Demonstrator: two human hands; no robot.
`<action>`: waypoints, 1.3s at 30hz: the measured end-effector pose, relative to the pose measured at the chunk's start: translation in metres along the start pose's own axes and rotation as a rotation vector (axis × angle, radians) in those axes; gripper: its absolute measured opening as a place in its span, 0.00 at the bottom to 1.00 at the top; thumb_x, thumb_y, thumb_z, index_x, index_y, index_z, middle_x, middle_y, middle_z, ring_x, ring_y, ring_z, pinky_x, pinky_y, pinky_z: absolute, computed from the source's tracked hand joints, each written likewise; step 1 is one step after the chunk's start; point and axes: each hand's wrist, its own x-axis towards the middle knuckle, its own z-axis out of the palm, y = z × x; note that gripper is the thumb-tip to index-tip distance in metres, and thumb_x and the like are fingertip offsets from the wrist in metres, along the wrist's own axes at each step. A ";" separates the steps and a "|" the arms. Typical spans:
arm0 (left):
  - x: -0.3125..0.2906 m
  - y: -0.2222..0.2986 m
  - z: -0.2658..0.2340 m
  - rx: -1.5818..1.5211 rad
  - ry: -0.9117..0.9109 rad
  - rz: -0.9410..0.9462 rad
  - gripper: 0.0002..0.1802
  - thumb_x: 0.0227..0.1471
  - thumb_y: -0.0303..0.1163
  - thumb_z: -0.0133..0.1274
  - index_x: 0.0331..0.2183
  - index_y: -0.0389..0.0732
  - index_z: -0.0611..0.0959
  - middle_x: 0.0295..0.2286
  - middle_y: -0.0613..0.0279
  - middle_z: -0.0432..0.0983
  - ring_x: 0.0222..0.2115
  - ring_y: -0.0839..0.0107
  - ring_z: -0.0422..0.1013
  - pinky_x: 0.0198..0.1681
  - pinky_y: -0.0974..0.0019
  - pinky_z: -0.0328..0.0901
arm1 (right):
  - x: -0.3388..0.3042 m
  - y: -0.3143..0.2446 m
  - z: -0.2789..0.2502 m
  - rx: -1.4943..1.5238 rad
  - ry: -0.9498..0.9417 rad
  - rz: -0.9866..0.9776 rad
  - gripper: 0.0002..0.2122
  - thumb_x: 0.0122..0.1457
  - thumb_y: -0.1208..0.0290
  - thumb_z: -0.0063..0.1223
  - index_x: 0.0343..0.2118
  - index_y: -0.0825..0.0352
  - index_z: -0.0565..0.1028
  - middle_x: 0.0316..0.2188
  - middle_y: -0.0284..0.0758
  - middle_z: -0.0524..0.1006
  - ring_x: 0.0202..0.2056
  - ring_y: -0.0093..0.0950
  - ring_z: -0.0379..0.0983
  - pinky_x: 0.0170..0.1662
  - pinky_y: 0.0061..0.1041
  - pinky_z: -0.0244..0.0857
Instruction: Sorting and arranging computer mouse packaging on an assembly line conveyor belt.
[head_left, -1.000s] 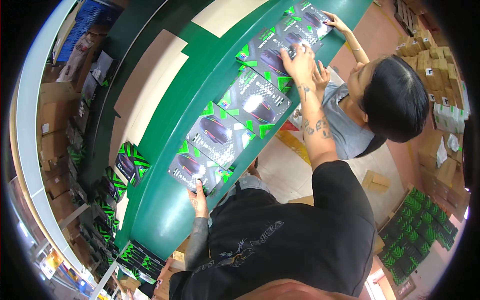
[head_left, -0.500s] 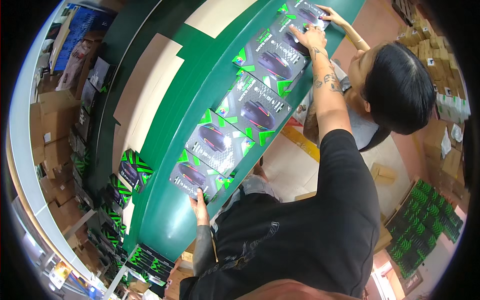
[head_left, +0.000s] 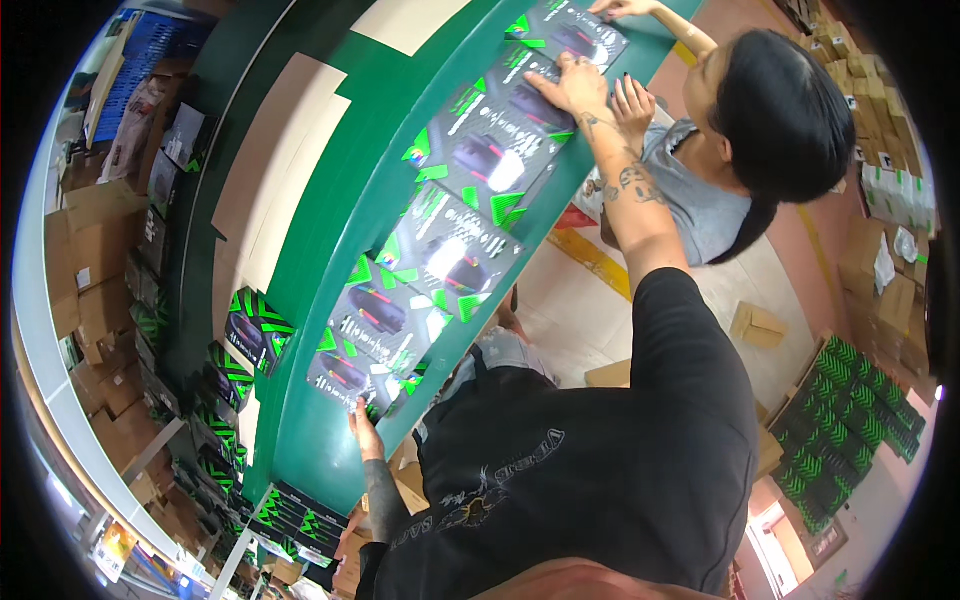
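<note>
A slanting row of dark gaming mouse boxes (head_left: 480, 160) with green stripes lies on the green work table (head_left: 318, 440). My left hand (head_left: 364, 430) is at the nearest mouse box (head_left: 340, 375), its fingertips over the box's corner; part of its grip is hidden. Toward the far end, my right hand (head_left: 578, 85) rests with fingers spread on the boxes. Just beyond it lies the farthest mouse box (head_left: 575, 40). A co-worker's hand (head_left: 625, 8) is by that box, and the person's other hand (head_left: 633, 108) is raised beside my right wrist.
The co-worker (head_left: 740, 150) is across the table's right edge. Tan cardboard sheets (head_left: 280, 150) lie along a dark green belt at left. More striped boxes (head_left: 255, 330) stand there, others (head_left: 298, 522) are stacked at the table's near end. A large striped stack (head_left: 840, 430) sits on the right floor.
The row of mouse boxes has slid toward the lower left with both my hands. One co-worker hand has come off the boxes and is now raised.
</note>
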 end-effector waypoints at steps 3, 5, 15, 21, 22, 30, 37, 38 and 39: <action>0.003 0.007 -0.015 -0.064 -0.015 -0.008 0.32 0.45 0.45 0.55 0.45 0.30 0.69 0.41 0.55 0.68 0.41 0.69 0.64 0.47 0.66 0.58 | -0.023 -0.010 0.017 0.005 0.003 -0.086 0.35 0.41 0.35 0.48 0.44 0.62 0.71 0.43 0.47 0.70 0.45 0.43 0.66 0.46 0.38 0.62; 0.012 0.002 -0.016 -0.137 0.034 -0.019 0.29 0.46 0.44 0.55 0.43 0.33 0.71 0.39 0.59 0.69 0.40 0.70 0.65 0.45 0.66 0.59 | -0.025 -0.013 0.016 0.051 -0.046 -0.101 0.35 0.42 0.35 0.49 0.45 0.63 0.69 0.41 0.47 0.70 0.45 0.43 0.66 0.46 0.37 0.63; 0.019 -0.044 -0.022 -0.298 0.072 0.098 0.27 0.47 0.43 0.53 0.46 0.36 0.71 0.44 0.60 0.68 0.44 0.69 0.65 0.48 0.65 0.58 | -0.033 -0.026 0.028 0.049 -0.137 -0.334 0.37 0.42 0.36 0.50 0.44 0.68 0.68 0.40 0.47 0.70 0.44 0.43 0.67 0.46 0.36 0.63; -0.017 -0.040 0.016 0.243 0.272 0.329 0.53 0.40 0.47 0.60 0.56 0.26 0.51 0.54 0.40 0.53 0.56 0.57 0.52 0.57 0.62 0.48 | -0.030 0.003 0.022 -0.150 -0.135 -0.447 0.35 0.44 0.40 0.52 0.44 0.71 0.68 0.38 0.48 0.72 0.43 0.41 0.69 0.45 0.35 0.64; -0.020 -0.039 0.022 0.354 0.281 0.401 0.57 0.35 0.48 0.63 0.56 0.28 0.50 0.54 0.38 0.51 0.56 0.54 0.51 0.57 0.60 0.49 | -0.036 0.003 0.014 -0.128 -0.102 -0.442 0.33 0.45 0.43 0.52 0.44 0.71 0.68 0.38 0.48 0.72 0.43 0.42 0.68 0.46 0.35 0.63; -0.021 -0.042 0.071 0.665 0.401 0.735 0.61 0.21 0.52 0.68 0.54 0.35 0.58 0.54 0.37 0.48 0.53 0.46 0.55 0.53 0.56 0.56 | -0.209 -0.088 -0.031 0.210 -0.484 -1.232 0.33 0.42 0.56 0.61 0.52 0.65 0.64 0.55 0.50 0.57 0.56 0.47 0.53 0.57 0.39 0.50; -0.043 -0.019 0.106 0.458 0.248 0.942 0.34 0.35 0.40 0.64 0.45 0.38 0.72 0.42 0.50 0.71 0.43 0.54 0.66 0.48 0.57 0.59 | -0.279 -0.118 0.032 0.091 -0.345 -1.346 0.42 0.40 0.47 0.60 0.57 0.60 0.57 0.58 0.47 0.52 0.59 0.46 0.46 0.60 0.41 0.43; -0.042 -0.016 0.116 0.488 0.402 1.065 0.35 0.36 0.41 0.63 0.46 0.36 0.70 0.43 0.48 0.69 0.44 0.53 0.66 0.48 0.57 0.59 | -0.279 -0.119 0.037 0.062 -0.232 -1.330 0.43 0.40 0.44 0.59 0.58 0.59 0.56 0.58 0.47 0.52 0.60 0.45 0.45 0.60 0.41 0.41; -0.037 -0.015 0.121 0.518 0.557 1.185 0.37 0.37 0.42 0.62 0.47 0.35 0.69 0.44 0.46 0.67 0.44 0.52 0.65 0.49 0.57 0.59 | -0.277 -0.117 0.040 0.062 -0.231 -1.340 0.43 0.40 0.44 0.59 0.58 0.59 0.56 0.58 0.47 0.52 0.60 0.45 0.45 0.60 0.41 0.41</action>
